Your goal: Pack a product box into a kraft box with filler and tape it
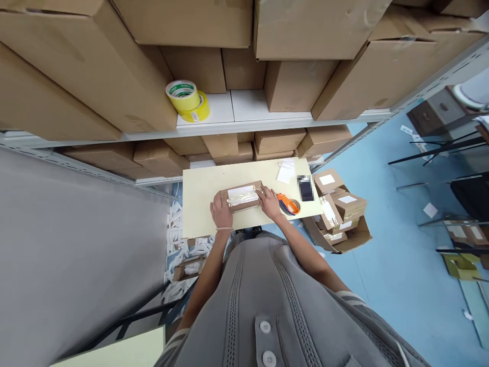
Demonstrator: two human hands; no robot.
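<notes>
A small, narrow cardboard box [240, 205] lies on the pale table [202, 178], with a white label [241, 194] and shiny clear tape across its top. My left hand [221, 210] grips the box's left end, thumb along the near side. At the other end my right hand [269, 203] is closed over the right corner, its fingers on the taped top. Just right of that hand lies an orange and blue tape dispenser [288, 204]. White paper slips [286, 172] and a dark, pixelated object [306, 188] rest farther right on the table.
Shelves [252, 113] loaded with large cardboard boxes rise behind the table, with two yellow tape rolls [187, 101] on one. An open carton [359, 237] of labelled parcels stands on the floor at right. Paper scraps [175, 229] litter the floor at left, beside a grey wall [84, 224].
</notes>
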